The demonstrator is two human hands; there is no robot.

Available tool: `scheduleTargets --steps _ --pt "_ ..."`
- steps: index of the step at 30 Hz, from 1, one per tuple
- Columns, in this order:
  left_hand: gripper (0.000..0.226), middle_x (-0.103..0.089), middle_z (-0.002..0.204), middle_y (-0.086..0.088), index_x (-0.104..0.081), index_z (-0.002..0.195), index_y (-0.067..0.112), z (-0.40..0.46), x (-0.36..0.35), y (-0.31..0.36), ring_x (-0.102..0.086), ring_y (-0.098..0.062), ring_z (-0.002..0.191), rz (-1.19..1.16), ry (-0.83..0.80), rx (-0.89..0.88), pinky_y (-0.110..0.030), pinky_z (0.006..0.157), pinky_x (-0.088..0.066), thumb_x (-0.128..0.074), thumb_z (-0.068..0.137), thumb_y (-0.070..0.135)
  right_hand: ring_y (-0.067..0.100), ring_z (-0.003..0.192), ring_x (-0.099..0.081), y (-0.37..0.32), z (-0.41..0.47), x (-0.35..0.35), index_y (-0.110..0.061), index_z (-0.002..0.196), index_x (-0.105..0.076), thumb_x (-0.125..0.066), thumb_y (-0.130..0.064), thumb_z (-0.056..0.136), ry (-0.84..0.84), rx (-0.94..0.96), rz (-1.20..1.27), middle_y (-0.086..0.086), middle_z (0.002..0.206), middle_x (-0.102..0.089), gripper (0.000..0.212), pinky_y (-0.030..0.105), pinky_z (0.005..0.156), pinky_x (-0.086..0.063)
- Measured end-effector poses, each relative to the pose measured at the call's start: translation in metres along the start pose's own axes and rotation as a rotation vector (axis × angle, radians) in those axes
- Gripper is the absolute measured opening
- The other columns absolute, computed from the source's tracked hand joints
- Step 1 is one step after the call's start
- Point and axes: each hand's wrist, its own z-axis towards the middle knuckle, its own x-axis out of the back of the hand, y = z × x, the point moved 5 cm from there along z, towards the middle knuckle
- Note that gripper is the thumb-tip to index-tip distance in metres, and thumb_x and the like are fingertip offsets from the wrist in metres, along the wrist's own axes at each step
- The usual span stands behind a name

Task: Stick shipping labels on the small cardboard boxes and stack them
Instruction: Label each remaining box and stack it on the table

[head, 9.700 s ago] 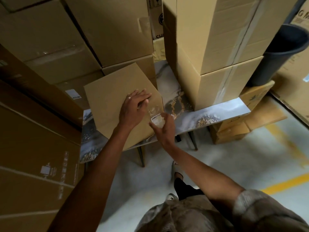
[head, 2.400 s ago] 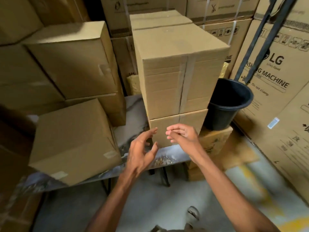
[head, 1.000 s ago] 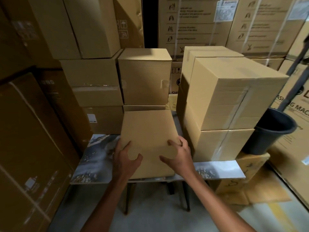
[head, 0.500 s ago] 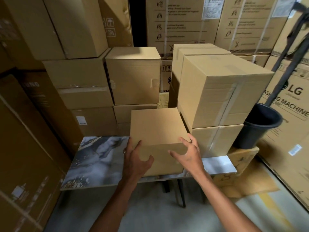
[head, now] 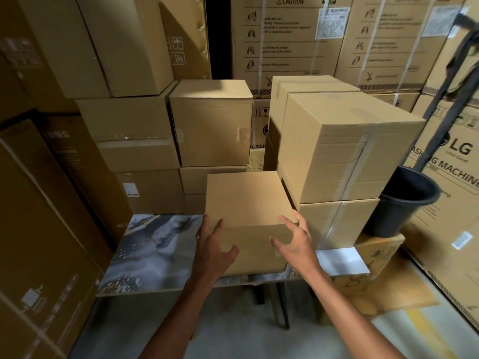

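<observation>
Cardboard box [head: 247, 203] on table [head: 155, 252], 2 hands at front: left hand [head: 211, 248], right hand [head: 294, 240].

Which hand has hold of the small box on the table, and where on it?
Neither grips it. The left hand and right hand lie spread open at the near front face of the small box.

On the one table [head: 155, 257] stand three plain boxes: one small box [head: 246, 200] and a stack of two boxes [head: 339, 182]. There are two hands and one black bucket [head: 404, 203].
</observation>
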Motion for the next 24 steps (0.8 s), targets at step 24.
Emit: scheduleTargets --steps 24 --pt "0.078 -0.028 0.163 0.004 -0.039 0.154 0.025 0.029 0.071 0.013 -0.032 -0.019 0.146 -0.219 0.151 -0.099 -0.046 0.114 -0.040 -0.070 0.083 0.034 0.018 0.129 -0.050 -0.074 0.015 0.002 -0.031 0.123 -0.067 -0.078 -0.032 0.085 0.112 0.075 0.010 -0.004 0.138 -0.052 0.040 0.043 0.111 -0.041"
